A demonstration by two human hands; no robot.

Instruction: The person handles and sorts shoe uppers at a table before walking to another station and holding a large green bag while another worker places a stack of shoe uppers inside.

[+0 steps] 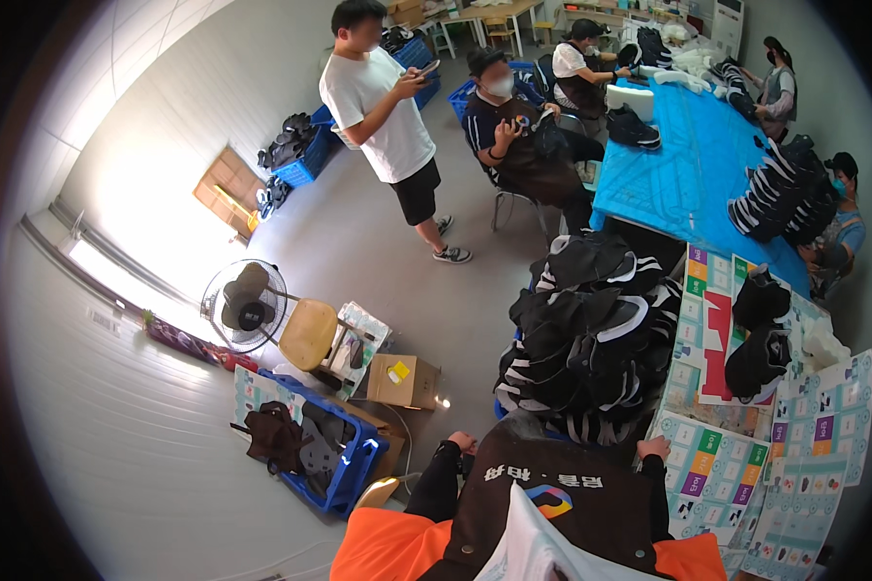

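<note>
My left hand (461, 443) sits low at my left side, fingers curled, beside the near foot of a big heap of black caps with white stripes (586, 329). Whether it holds anything is too small to tell. My right hand (654, 447) rests flat on the edge of a colourful printed sheet (722, 474) on the table, just right of the heap. My black vest and orange sleeves fill the bottom edge.
More black caps (758, 339) lie on the printed sheets, and a long blue table (693, 165) carries further piles, with people seated around it. A person (378, 116) stands holding a phone. On the floor to the left are a fan (245, 305), a cardboard box (404, 380) and a blue crate (344, 470).
</note>
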